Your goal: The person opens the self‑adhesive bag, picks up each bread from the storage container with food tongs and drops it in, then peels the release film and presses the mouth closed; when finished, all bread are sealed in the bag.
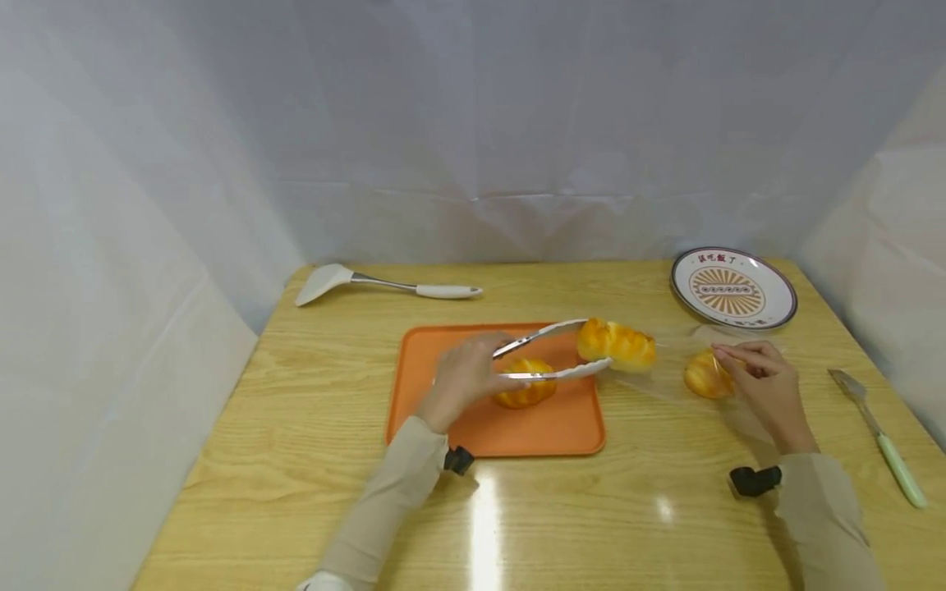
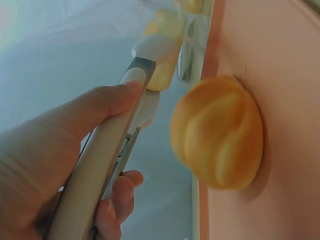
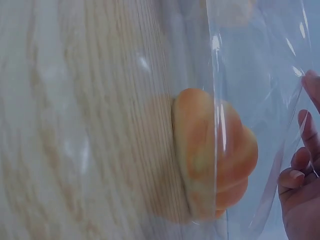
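Observation:
My left hand (image 1: pixel 464 371) grips a pair of tongs (image 2: pixel 107 150) with white handles and pale scalloped tips. Between those tips is a long golden bread roll (image 1: pixel 619 345), held over the right edge of the orange tray (image 1: pixel 562 435) at the mouth side of a clear plastic bag (image 3: pixel 260 65). With thumb and fingertips, my right hand (image 1: pixel 769 390) pinches the bag's film. A twisted round bun (image 3: pixel 215 155) shows through the film, resting low on the table. Another round bun (image 2: pixel 220 132) sits on the tray, below the tongs and partly covered by them in the head view.
A white-headed turner (image 1: pixel 325 283) lies at the back left of the wooden table (image 1: pixel 296 427). The patterned plate (image 1: pixel 764 287) stands at the back right, behind the bag. Near the right edge lies a cake server (image 1: pixel 897 472) with a green handle.

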Tool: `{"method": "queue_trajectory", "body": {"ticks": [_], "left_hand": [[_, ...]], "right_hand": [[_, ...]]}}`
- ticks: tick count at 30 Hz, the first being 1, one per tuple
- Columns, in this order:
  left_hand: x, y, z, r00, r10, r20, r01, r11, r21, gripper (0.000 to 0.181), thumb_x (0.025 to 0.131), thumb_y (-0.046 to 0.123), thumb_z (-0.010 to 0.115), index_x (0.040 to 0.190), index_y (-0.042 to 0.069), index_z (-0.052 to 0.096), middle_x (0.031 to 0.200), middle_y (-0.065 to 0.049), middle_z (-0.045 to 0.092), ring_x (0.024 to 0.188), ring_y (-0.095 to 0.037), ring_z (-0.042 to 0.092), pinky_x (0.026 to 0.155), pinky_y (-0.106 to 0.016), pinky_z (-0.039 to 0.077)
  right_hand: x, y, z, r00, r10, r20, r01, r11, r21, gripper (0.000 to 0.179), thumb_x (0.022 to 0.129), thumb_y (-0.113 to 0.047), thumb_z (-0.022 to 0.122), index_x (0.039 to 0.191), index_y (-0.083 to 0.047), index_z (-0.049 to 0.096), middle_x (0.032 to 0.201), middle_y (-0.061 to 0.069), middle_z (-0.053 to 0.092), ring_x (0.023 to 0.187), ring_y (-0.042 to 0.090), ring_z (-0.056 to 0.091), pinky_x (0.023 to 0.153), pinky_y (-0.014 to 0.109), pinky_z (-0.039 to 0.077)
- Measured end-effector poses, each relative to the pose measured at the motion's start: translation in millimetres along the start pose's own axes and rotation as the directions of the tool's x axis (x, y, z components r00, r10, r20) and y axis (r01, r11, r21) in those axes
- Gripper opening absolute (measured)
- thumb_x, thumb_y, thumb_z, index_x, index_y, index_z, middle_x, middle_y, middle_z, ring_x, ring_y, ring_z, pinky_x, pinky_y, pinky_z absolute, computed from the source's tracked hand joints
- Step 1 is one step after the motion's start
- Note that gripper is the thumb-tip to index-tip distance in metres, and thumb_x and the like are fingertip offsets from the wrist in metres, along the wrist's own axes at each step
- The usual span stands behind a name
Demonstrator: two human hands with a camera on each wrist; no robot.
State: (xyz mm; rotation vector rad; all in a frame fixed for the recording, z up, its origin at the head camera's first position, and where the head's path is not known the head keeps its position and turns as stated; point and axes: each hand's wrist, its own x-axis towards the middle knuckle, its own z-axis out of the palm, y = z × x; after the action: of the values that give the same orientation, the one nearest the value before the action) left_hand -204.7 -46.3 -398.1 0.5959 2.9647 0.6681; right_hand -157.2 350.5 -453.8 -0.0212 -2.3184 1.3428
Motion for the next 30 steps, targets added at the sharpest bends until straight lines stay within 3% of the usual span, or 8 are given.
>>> {"method": "queue_trajectory", "body": {"ticks": [4, 9, 14, 19, 23, 30], "left_hand": [[2.5, 8.9, 7.2, 1.0, 0.021, 0.005, -0.021, 1.0, 0.012, 0.06, 0.073, 0.051, 0.082, 0.122, 0.02, 0.066, 0.11, 0.002, 0.071, 0.09, -0.016, 0.065, 0.07, -0.035, 0.051], [3.2, 17.7, 16.2, 1.0, -0.005, -0.013, 0.005, 0.999, -0.045, 0.056, 0.073, 0.046, 0.083, 0.119, 0.019, 0.068, 0.1, 0.002, 0.071, 0.082, -0.016, 0.063, 0.066, -0.034, 0.048], [4.0, 22.6, 22.3, 0.998, -0.035, -0.044, 0.029, 0.993, -0.113, 0.058, 0.072, 0.046, 0.084, 0.12, 0.019, 0.067, 0.106, 0.002, 0.072, 0.086, -0.018, 0.065, 0.067, -0.035, 0.049], [6.9, 26.0, 25.5, 1.0, -0.007, -0.028, 0.004, 0.994, -0.114, 0.056, 0.073, 0.043, 0.084, 0.12, 0.019, 0.067, 0.108, 0.004, 0.071, 0.089, -0.016, 0.066, 0.071, -0.035, 0.051], [8.8, 30.6, 26.6, 1.0, -0.004, 0.001, 0.005, 0.994, -0.111, 0.054, 0.074, 0.046, 0.083, 0.116, 0.016, 0.067, 0.099, 0.003, 0.07, 0.079, -0.014, 0.061, 0.068, -0.033, 0.048], [9.4, 32.7, 25.1, 0.999, -0.024, 0.038, 0.029, 0.991, -0.13, 0.051, 0.073, 0.045, 0.084, 0.112, 0.016, 0.067, 0.09, 0.002, 0.067, 0.071, -0.013, 0.053, 0.064, -0.03, 0.042]], "right_hand": [[0.8, 0.2, 4.7, 1.0, 0.004, -0.005, -0.004, 1.0, 0.009, 0.022, 0.091, -0.006, 0.067, 0.111, 0.004, 0.071, 0.093, -0.025, 0.056, 0.08, -0.001, 0.045, 0.065, 0.009, 0.036], [-0.2, -10.5, 8.1, 1.0, -0.005, -0.015, 0.006, 0.999, 0.033, 0.02, 0.091, 0.0, 0.066, 0.108, 0.008, 0.071, 0.09, -0.024, 0.056, 0.075, 0.0, 0.043, 0.063, 0.011, 0.035], [-4.1, -32.0, 6.9, 1.0, -0.03, -0.003, 0.03, 0.998, 0.057, 0.019, 0.091, 0.002, 0.064, 0.106, 0.012, 0.069, 0.089, -0.022, 0.056, 0.074, 0.0, 0.042, 0.063, 0.012, 0.034], [-5.8, -37.5, 6.4, 0.999, -0.042, 0.026, 0.041, 0.998, 0.057, 0.019, 0.091, 0.002, 0.064, 0.106, 0.013, 0.068, 0.09, -0.023, 0.056, 0.081, -0.003, 0.046, 0.068, 0.007, 0.037], [-5.3, -34.6, 6.6, 0.997, -0.061, 0.039, 0.058, 0.995, 0.078, 0.018, 0.09, 0.006, 0.062, 0.105, 0.015, 0.068, 0.091, -0.022, 0.056, 0.081, -0.003, 0.048, 0.068, 0.007, 0.038], [1.4, 3.1, 5.8, 0.998, -0.03, 0.047, 0.025, 0.995, 0.093, 0.02, 0.091, 0.003, 0.064, 0.109, 0.006, 0.072, 0.094, -0.023, 0.057, 0.087, -0.005, 0.05, 0.072, 0.005, 0.039]]}}
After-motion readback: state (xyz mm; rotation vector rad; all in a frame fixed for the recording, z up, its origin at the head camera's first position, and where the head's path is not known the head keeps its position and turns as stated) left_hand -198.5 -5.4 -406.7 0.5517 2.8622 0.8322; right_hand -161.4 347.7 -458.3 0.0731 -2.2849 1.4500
